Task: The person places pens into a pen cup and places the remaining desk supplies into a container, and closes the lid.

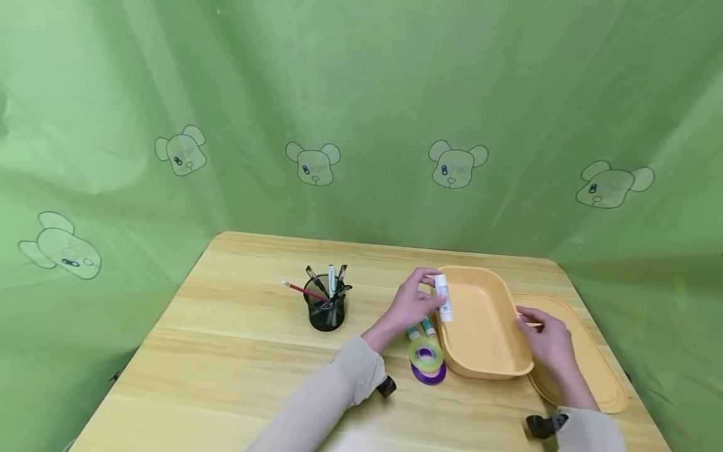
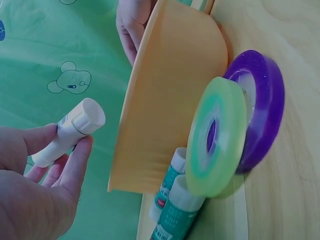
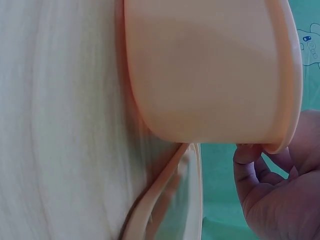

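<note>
A white glue stick point(image 1: 444, 297) is pinched between the thumb and fingers of my left hand point(image 1: 415, 301), above the left rim of an orange plastic box point(image 1: 480, 320). The left wrist view shows the glue stick point(image 2: 70, 131) tilted, its white cap on. At the box's right side, my right hand point(image 1: 548, 339) grips the rim, with curled fingers point(image 3: 246, 167) under its lip in the right wrist view. The inside of the box shows bare in the head view. Two green-and-white glue sticks point(image 2: 175, 215) lie against its left side.
A yellow-green tape roll point(image 1: 426, 355) leans on a purple tape roll point(image 1: 429, 376) left of the box. The orange lid point(image 1: 599, 370) lies partly under the box's right side. A black mesh pen cup point(image 1: 326, 314) with pens and a pencil stands farther left on the wooden table point(image 1: 226, 351).
</note>
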Motion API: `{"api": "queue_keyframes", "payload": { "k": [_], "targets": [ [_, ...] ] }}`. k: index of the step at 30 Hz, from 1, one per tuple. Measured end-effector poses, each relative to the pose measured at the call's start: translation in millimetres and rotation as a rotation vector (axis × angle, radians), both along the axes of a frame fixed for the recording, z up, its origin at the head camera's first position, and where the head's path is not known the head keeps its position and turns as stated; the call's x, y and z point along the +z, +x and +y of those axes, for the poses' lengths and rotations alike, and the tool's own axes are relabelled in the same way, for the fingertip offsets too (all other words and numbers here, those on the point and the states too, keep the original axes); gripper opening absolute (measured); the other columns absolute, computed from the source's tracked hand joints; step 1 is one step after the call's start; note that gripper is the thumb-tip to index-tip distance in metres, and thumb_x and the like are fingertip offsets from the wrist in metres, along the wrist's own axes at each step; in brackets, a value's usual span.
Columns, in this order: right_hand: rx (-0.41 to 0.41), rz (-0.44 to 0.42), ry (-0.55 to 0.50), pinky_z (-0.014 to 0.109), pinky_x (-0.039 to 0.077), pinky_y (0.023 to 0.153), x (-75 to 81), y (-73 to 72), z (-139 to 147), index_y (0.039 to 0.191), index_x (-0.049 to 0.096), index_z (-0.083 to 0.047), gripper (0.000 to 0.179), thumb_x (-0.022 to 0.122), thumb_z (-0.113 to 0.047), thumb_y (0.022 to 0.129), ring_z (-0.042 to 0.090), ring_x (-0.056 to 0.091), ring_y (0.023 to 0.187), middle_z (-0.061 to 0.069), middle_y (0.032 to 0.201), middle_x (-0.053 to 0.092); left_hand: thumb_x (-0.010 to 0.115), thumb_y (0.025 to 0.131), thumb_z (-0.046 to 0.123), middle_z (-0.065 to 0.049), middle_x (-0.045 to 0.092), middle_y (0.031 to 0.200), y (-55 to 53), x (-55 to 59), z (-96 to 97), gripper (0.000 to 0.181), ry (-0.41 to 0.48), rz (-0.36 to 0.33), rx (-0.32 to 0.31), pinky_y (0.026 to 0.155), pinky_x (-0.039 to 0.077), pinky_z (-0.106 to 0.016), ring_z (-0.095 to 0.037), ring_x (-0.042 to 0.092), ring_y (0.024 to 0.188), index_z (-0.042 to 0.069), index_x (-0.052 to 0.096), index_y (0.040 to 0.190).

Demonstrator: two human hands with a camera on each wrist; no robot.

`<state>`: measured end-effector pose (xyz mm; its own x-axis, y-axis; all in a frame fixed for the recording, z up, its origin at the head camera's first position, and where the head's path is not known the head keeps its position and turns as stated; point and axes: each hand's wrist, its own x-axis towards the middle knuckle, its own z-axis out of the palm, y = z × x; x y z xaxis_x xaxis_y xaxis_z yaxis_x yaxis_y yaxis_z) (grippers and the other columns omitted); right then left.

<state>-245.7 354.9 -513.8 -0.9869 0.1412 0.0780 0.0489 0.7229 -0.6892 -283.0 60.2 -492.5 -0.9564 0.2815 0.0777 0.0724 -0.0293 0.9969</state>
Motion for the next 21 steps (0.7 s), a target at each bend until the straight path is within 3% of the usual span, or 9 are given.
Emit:
{"api": "queue_keyframes", "payload": {
  "k": [7,14,17,21],
  "targets": [
    [0.007,0.011,0.005,0.018,0.055,0.06,0.2,3.5,-5,0.137,0.062,0.002,0.041,0.06,-0.023,0.105,-0.005,0.056,0.078,0.024,0.12,0.067,0.073,0.094,0.002,0.003,0.058,0.115,-6.0,-3.6,10.8,0.052,-0.015,-0.01,0.035,0.077,0.065,-0.032,-0.01,0.067,0.082,0.017,0.055,0.141],
    [0.004,0.03,0.009,0.017,0.053,0.059,-1.9,8.3,-6,0.136,0.063,0.003,0.04,0.062,-0.022,0.104,-0.006,0.055,0.075,0.025,0.118,0.068,0.072,0.094,0.002,0.004,0.057,0.113,-8.4,-5.7,17.9,0.049,0.017,-0.079,0.063,0.079,0.064,-0.032,-0.012,0.067,0.083,0.021,0.057,0.137],
    [0.002,0.023,0.007,0.018,0.054,0.059,-0.9,9.6,-8,0.137,0.062,0.002,0.041,0.061,-0.023,0.105,-0.007,0.055,0.076,0.025,0.119,0.068,0.071,0.095,0.002,0.0,0.056,0.114,-10.0,-6.7,21.4,0.048,0.09,-0.134,0.055,0.08,0.065,-0.032,-0.015,0.068,0.085,0.019,0.056,0.137],
    [-0.001,0.021,0.002,0.018,0.055,0.06,-1.9,11.3,-9,0.138,0.062,0.001,0.041,0.061,-0.024,0.105,-0.008,0.055,0.076,0.025,0.12,0.068,0.069,0.096,0.0,-0.008,0.054,0.117,-10.0,-5.5,24.3,0.048,0.237,-0.224,-0.005,0.086,0.064,-0.034,-0.022,0.069,0.089,0.013,0.052,0.139]
  ]
}}
